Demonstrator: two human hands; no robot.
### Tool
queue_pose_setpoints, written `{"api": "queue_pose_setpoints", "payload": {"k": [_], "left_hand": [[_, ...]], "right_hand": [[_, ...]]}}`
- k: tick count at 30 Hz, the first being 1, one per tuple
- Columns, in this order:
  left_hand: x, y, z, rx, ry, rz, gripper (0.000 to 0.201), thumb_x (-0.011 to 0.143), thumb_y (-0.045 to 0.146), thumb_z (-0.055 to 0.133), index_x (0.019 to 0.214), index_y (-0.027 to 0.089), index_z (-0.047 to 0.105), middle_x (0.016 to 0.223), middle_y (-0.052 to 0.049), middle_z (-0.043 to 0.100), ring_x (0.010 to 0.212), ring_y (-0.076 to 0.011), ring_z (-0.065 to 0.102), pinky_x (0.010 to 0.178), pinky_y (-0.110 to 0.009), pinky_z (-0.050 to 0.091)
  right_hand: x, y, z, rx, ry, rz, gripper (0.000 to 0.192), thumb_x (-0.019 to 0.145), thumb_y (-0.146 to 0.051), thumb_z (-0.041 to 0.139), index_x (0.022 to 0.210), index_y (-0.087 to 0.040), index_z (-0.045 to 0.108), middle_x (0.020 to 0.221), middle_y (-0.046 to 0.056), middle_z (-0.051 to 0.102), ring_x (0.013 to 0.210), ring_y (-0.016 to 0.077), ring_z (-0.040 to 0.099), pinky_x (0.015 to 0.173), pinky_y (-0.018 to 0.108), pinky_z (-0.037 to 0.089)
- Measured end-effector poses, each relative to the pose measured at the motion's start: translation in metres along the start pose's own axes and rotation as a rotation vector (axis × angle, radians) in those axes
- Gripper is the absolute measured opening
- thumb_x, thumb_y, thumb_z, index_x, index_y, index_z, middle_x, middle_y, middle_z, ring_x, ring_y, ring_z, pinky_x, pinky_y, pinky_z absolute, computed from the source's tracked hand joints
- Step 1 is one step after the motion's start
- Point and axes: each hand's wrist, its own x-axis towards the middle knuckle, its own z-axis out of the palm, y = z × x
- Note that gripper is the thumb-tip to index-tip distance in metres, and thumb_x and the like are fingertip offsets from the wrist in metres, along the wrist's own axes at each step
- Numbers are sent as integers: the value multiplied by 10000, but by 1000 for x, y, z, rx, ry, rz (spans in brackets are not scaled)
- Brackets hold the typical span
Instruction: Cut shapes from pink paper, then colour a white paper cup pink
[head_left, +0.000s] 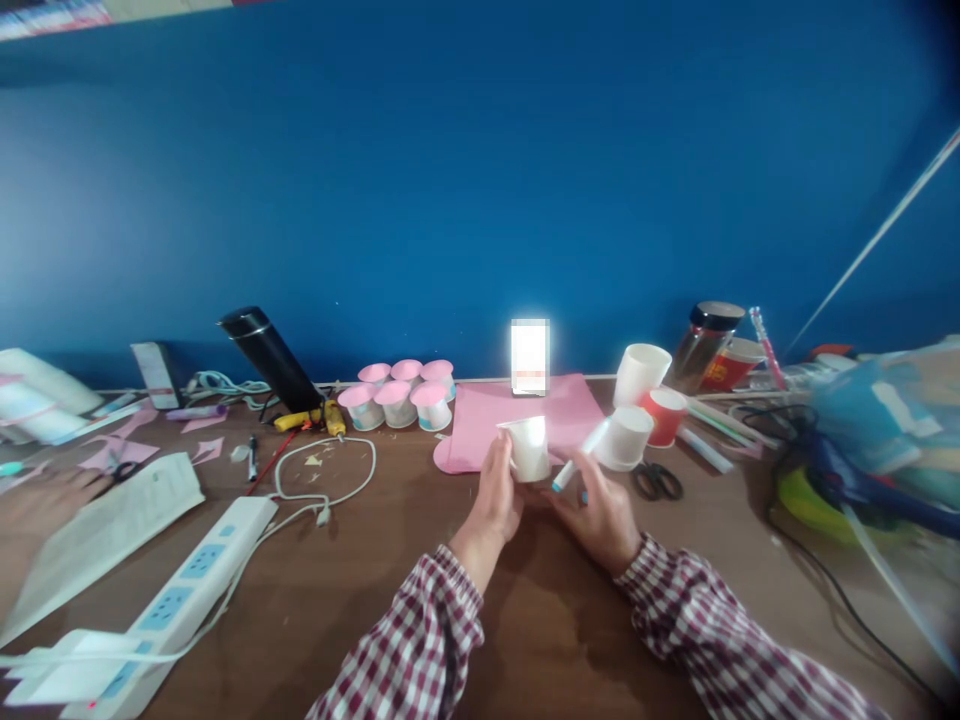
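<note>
A white paper cup (531,452) is gripped by my left hand (495,492), held slightly tilted above the brown table. My right hand (602,508) holds a white marker with a blue end (573,468), close to the cup's right side. Beneath and behind the cup lies pink paper (480,420). Two more white cups stand past my right hand: an upside-down cup (627,438) and a taller cup (642,374). A red cup (666,414) is beside them. To the left of the pink paper are several small cups with pink tops (396,400).
A lit phone (530,356) leans at the wall. Black scissors (658,482) lie right of my hand. At left are a white power strip (180,590), a cable, a black flask (270,358) and another person's hand (52,500). A dark-lidded jar (709,345) stands at right.
</note>
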Motion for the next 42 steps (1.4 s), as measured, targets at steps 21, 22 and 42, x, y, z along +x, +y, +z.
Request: {"api": "queue_pose_setpoints", "payload": {"k": [21,22,42], "left_hand": [[9,-2,-31,-156,-56,-155,596,806,621,424,1032,107,622,855,-126,686,794,-227,647,720,-344,507],[9,-2,-31,-152,-48,-172,605,798,630,428,1013,100,627,846,-127,685,773,-222,647,711,-336,506],[9,-1,-35,159,-130,76,540,617,201,764,1106,202,536,992,-36,618,878,-146,582,796,-273,439]], "right_hand": [[-10,-22,-11,205,235,-198,333,849,-167,514,1175,-216,565,876,88,683,756,222,637,626,351,524],[-10,-21,-10,193,233,-205,326,849,-169,514,1167,-213,566,907,97,684,768,226,636,630,355,523],[-3,-14,-7,159,327,-80,342,865,-121,473,1194,-201,525,1100,107,649,975,241,635,825,421,531]]}}
